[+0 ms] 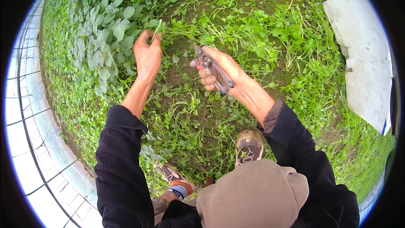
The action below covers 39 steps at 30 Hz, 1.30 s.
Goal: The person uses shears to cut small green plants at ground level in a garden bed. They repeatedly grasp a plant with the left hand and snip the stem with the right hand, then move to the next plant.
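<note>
Between the thumb and fingers of my left hand point(148, 52) are thin green plant stems point(158, 28), whose pale ends point up. My right hand point(226, 66) is wrapped around a pair of pruning shears point(210, 66) with dark, soiled blades and a red patch near the pivot. The blades point up and left, a short way from my left hand. Whether they are parted is hard to tell. Below both hands, low leafy green plants point(190, 107) and bare soil cover the ground. My fingers look dirty with soil.
Taller broad-leaved plants point(107, 34) stand at the upper left. Celery-like leafy greens point(259, 34) spread across the upper right. A white board point(364, 53) with a broken edge lies at the right. My shoes point(249, 147) rest among the plants. A greenhouse wall point(34, 101) curves along the left.
</note>
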Motion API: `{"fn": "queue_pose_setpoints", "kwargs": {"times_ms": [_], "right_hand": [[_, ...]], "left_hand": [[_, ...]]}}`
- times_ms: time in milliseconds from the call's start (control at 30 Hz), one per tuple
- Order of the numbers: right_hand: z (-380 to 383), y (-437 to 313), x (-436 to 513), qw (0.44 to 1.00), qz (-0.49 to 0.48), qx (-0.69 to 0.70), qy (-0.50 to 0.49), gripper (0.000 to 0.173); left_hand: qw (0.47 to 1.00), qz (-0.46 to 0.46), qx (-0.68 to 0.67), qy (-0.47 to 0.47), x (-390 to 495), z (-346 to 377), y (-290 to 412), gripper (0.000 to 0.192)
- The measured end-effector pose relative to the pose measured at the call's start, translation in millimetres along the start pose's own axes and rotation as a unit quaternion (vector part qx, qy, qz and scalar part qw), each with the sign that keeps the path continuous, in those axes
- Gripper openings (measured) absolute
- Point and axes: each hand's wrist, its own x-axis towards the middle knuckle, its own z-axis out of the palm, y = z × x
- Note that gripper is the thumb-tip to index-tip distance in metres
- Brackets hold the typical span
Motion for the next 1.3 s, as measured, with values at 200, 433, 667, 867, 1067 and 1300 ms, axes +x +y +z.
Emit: {"fn": "queue_pose_setpoints", "kwargs": {"times_ms": [200,433,667,867,1067,1300], "right_hand": [[22,-25,-42,0.991,-0.096,-0.085,-0.033,0.054],[53,-73,-151,0.915,-0.385,-0.104,-0.054,0.067],[48,-52,-147,0.932,-0.354,-0.064,0.05,0.068],[36,-18,-87,0.984,-0.147,-0.063,-0.075,0.054],[41,7,-21,0.992,-0.016,-0.088,-0.086,0.052],[51,18,38,0.993,0.039,-0.114,-0.017,0.051]], "left_hand": [[0.953,-0.002,-0.301,0.034,-27,-12,38,0.012],[0.875,-0.18,-0.349,-0.283,-160,41,130,0.028],[0.949,0.194,0.009,-0.249,-141,24,66,0.021],[0.881,0.373,0.27,-0.107,-22,-28,-21,0.013],[0.87,0.327,0.357,-0.09,23,-67,-50,0.021],[0.866,0.356,0.335,-0.109,16,-70,-61,0.019]]}}
